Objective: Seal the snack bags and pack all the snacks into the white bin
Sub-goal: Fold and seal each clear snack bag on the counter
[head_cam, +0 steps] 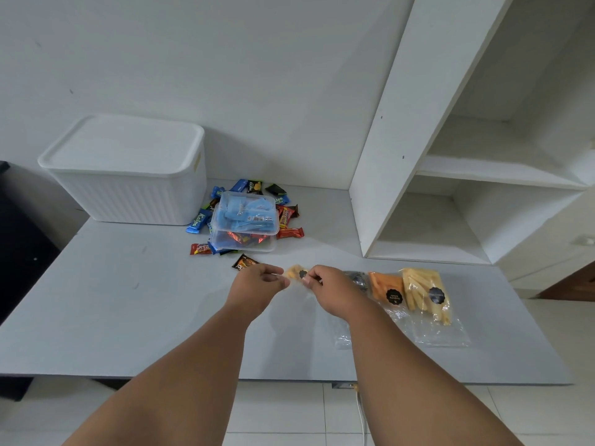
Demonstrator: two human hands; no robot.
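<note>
A small clear snack bag [297, 274] of yellow pieces hangs above the grey table [128, 310], pinched between the left hand [257, 281] and the right hand [331, 288], each gripping one end. Two more snack bags [412, 294] lie just right. Wrapped candy bars [283, 217] surround clear containers [246, 220] beside the lidded white bin [128, 175].

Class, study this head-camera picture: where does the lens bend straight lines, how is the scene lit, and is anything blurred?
Head view: wide-angle lens tilts and bows the shelf unit and table edge; light is soft and even, with faint shadows beside the white bin; both hands and the small snack bag look slightly soft.
</note>
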